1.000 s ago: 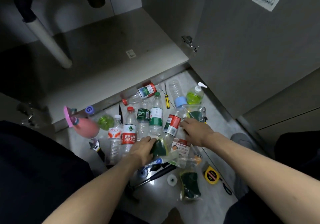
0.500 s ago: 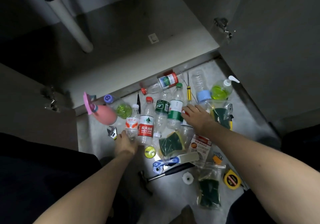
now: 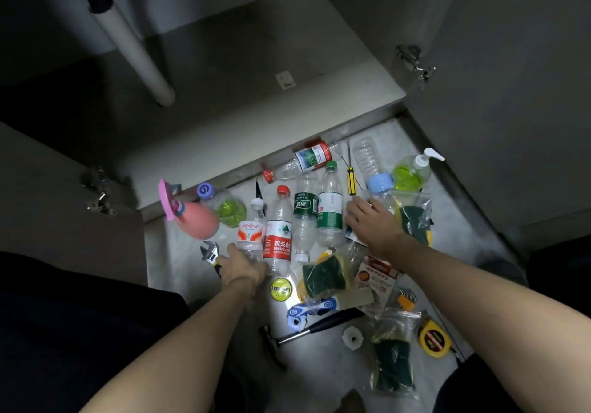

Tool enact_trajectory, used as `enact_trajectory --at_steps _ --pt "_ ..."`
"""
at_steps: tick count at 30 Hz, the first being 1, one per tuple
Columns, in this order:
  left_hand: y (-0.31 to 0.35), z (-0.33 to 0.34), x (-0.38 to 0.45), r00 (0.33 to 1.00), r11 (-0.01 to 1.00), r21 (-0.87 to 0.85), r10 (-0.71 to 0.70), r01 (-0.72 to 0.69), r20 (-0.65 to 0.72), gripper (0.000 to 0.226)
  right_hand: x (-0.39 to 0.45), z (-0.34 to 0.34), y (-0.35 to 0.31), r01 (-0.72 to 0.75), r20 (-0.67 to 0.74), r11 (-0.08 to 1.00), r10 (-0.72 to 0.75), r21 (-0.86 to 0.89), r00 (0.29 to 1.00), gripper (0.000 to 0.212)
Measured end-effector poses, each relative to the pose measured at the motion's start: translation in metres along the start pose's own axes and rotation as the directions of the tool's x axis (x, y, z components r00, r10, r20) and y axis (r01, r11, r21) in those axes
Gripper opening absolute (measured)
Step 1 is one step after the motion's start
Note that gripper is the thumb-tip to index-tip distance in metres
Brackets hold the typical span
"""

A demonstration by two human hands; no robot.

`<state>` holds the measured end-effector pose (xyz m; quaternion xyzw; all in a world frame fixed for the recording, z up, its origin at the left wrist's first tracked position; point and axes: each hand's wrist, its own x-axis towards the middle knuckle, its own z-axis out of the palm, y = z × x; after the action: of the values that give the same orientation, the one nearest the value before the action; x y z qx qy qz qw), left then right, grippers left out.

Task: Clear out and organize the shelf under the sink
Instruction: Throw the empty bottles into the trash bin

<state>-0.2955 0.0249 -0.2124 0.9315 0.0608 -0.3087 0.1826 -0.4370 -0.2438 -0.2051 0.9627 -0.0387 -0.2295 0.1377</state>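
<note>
The bare shelf under the sink (image 3: 256, 70) lies ahead with a white drain pipe (image 3: 137, 51) standing on it. On the floor in front, several plastic bottles lie in a row. My left hand (image 3: 243, 267) grips the base of the small orange-labelled bottle (image 3: 251, 232), next to the red-labelled bottle (image 3: 278, 236). Two green-labelled bottles (image 3: 329, 211) lie to its right. My right hand (image 3: 372, 223) rests with fingers spread on a bottle mostly hidden beneath it, beside the blue-capped clear bottle (image 3: 374, 172).
Floor clutter: pink spray bottle (image 3: 198, 223), green soap pump (image 3: 411, 172), yellow screwdriver (image 3: 351, 183), wrench (image 3: 209, 254), bagged sponges (image 3: 319, 276), hammer (image 3: 315, 326), yellow tape measure (image 3: 431, 339). Open cabinet doors stand left (image 3: 64, 204) and right (image 3: 511, 92).
My left hand left the sponge and moved left to the base of the orange-labelled bottle. My right hand slid up along the bottle under it. The view tilted down.
</note>
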Motion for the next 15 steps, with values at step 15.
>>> enact_trajectory --at_steps 15 --pt "0.093 -0.055 -0.07 0.926 0.82 -0.44 0.367 -0.367 -0.089 0.069 -0.047 -0.15 0.035 -0.423 0.171 0.906 0.419 -0.012 0.892 0.057"
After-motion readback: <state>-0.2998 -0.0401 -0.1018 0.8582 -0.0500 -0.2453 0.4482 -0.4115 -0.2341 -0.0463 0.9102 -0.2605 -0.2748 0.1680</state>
